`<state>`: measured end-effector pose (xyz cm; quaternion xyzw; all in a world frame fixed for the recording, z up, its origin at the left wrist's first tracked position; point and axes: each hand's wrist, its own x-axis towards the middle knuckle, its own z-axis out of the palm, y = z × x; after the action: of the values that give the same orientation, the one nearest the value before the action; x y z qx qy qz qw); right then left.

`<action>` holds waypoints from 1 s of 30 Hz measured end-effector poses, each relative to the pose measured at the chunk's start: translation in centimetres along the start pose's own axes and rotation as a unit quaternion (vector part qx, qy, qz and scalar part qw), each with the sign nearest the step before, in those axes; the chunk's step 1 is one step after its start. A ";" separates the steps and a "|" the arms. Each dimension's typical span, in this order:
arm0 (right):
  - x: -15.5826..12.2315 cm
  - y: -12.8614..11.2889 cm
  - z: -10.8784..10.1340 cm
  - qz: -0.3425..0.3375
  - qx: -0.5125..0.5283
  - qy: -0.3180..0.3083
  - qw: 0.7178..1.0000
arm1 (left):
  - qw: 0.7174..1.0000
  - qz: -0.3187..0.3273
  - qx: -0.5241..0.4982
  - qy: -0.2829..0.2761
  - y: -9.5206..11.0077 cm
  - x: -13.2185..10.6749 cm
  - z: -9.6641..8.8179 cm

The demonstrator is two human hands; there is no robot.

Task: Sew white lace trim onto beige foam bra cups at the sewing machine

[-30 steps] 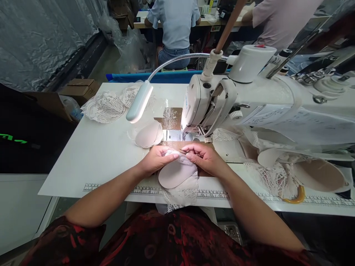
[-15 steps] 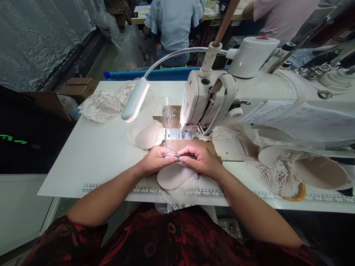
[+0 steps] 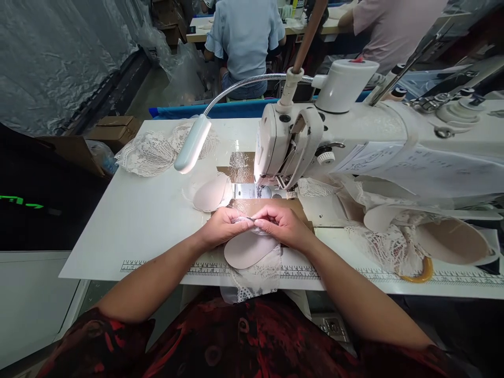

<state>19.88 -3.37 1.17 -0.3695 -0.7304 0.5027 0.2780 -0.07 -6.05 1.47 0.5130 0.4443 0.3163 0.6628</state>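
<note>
My left hand (image 3: 221,227) and my right hand (image 3: 284,224) meet at the near middle of the white sewing table (image 3: 142,220). Both pinch the top edge of a piece of white lace (image 3: 258,273) laid over a beige foam cup (image 3: 246,251). A small dark tool, perhaps tweezers, shows between my right fingertips. The lace hangs over the table's front edge by a printed ruler. Just beyond my hands stands the white sewing machine (image 3: 354,142), its needle area behind my fingers.
A second beige cup (image 3: 210,193) lies left of the needle plate. A gooseneck lamp (image 3: 192,144) hangs over it. A lace pile (image 3: 147,152) sits at the back left, and more cups and lace (image 3: 413,236) at the right. Two people sit at tables behind.
My right hand closed in toward the left, so the fingertips now meet on the lace edge. The cup and lace stay in place; my view shifted slightly.
</note>
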 end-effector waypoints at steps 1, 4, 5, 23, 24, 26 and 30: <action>0.0 0.0 0.0 0.000 0.005 -0.008 1.000 | 1.000 -0.001 -0.006 -0.002 0.0 0.0 0.0; -0.1 -0.1 -0.1 0.000 0.026 -0.025 0.999 | 1.000 -0.003 -0.022 -0.004 -0.2 0.0 -0.2; -0.1 -0.1 -0.2 0.000 0.030 -0.028 0.999 | 1.000 -0.005 -0.024 -0.006 -0.3 0.1 -0.2; 0.1 0.7 -0.7 0.072 0.102 0.085 0.989 | 0.997 -0.007 0.055 -0.060 0.8 -0.5 -0.5; 0.0 0.6 -0.8 0.057 0.077 0.093 0.991 | 0.993 -0.002 0.098 -0.065 1.2 -0.9 -0.8; -0.3 0.3 -0.8 0.011 -0.012 0.115 0.993 | 0.975 0.023 0.215 -0.045 2.1 -1.8 -1.5; -0.8 -0.7 0.4 -0.169 -0.213 0.078 0.959 | 0.906 0.113 0.396 0.102 3.8 -1.8 -3.5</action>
<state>19.78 -4.38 1.67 -0.3296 -0.8484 0.2506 0.3299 -3.87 -5.24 5.29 0.7449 0.5374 0.2376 0.3160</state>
